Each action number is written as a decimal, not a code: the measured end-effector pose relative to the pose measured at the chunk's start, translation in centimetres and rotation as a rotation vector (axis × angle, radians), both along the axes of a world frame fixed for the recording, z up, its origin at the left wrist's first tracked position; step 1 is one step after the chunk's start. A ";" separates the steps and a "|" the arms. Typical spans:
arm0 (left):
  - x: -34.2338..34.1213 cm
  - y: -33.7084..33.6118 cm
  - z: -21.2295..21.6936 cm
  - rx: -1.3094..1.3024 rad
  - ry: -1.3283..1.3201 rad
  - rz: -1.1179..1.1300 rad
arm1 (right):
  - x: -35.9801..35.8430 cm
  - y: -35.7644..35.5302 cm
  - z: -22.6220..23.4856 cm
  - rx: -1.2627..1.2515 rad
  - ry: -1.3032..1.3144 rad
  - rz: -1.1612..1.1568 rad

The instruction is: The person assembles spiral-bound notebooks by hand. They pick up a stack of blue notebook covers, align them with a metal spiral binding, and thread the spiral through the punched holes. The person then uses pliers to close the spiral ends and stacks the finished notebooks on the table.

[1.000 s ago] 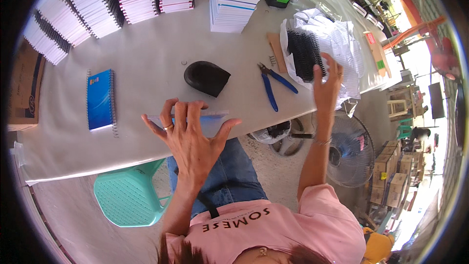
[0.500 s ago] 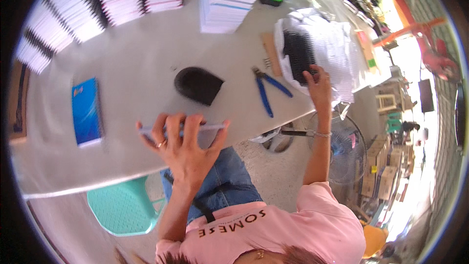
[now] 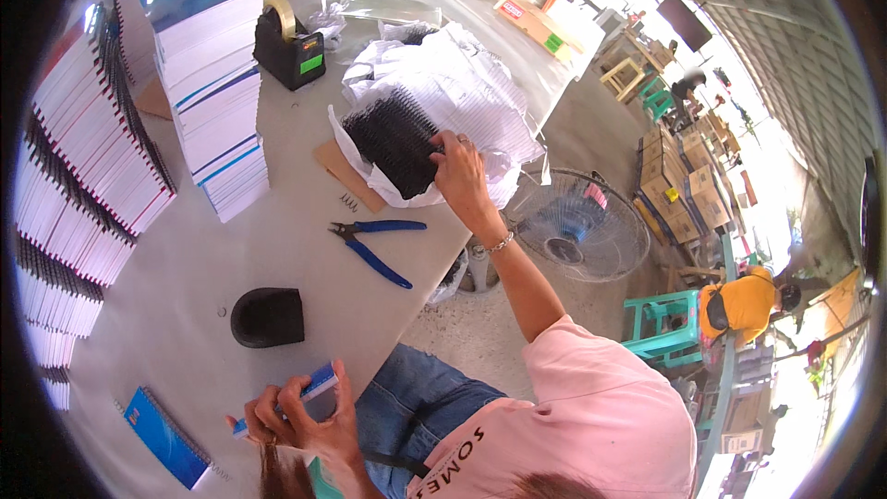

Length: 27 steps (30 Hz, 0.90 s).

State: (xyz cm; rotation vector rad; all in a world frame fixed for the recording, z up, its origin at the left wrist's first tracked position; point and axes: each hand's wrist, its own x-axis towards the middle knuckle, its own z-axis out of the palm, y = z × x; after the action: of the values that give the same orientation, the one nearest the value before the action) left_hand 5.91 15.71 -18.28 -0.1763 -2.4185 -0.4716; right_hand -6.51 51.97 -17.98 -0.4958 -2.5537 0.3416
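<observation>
Low in the view, my left hand point(image 3: 309, 420) grips a thin blue-edged notebook point(image 3: 321, 377), held edge-up near the table's front edge. My right hand point(image 3: 462, 171) reaches out to a pile of black spiral binding coils point(image 3: 393, 139) lying in crumpled white paper point(image 3: 457, 83). Its fingers are bent at the pile's near edge; whether they pinch a coil is too small to tell. Between the hands rest blue-handled cutting pliers point(image 3: 381, 264) with jaws apart, and a rounded black block point(image 3: 268, 318). A blue spiral notebook point(image 3: 166, 439) lies flat at lower left.
A tall stack of booklets point(image 3: 217, 120) and a black tape dispenser point(image 3: 288, 48) stand on the table's far side. Rows of spiral-bound books point(image 3: 83, 189) line the left. Past the table edge are a standing fan point(image 3: 577, 231), cardboard boxes point(image 3: 670, 176) and a person in a yellow shirt point(image 3: 744, 305).
The view has swung toward the right, so the table's things appear shifted left and lower. My left hand keeps its hold on the notebook; my right hand stays at the coils.
</observation>
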 end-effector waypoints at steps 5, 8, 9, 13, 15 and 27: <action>-0.2 -0.2 -0.2 0.003 0.034 -0.009 | 0.1 -0.3 1.0 -0.147 0.157 -0.023; -0.4 -0.2 0.2 0.000 0.003 -0.010 | -0.1 -0.4 2.0 -0.248 0.341 0.006; -0.6 -0.1 0.3 -0.005 -0.005 -0.007 | 0.1 -0.4 2.6 -0.387 0.368 0.025; -1.0 -0.1 0.9 0.014 -0.052 -0.010 | 1.7 -2.7 6.4 -0.953 0.502 0.303; -0.6 -0.1 1.3 0.046 -0.081 -0.032 | 2.6 -4.0 7.5 -1.172 0.565 0.414; -0.2 0.3 1.7 0.178 -0.060 -0.062 | 8.1 -15.4 10.2 -1.090 -0.478 0.806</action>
State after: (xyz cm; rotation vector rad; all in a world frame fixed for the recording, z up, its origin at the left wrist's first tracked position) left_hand 5.75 15.98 -16.61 -0.1618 -2.4189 -0.7265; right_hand 1.57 36.55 -7.81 0.1895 -2.6796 2.1564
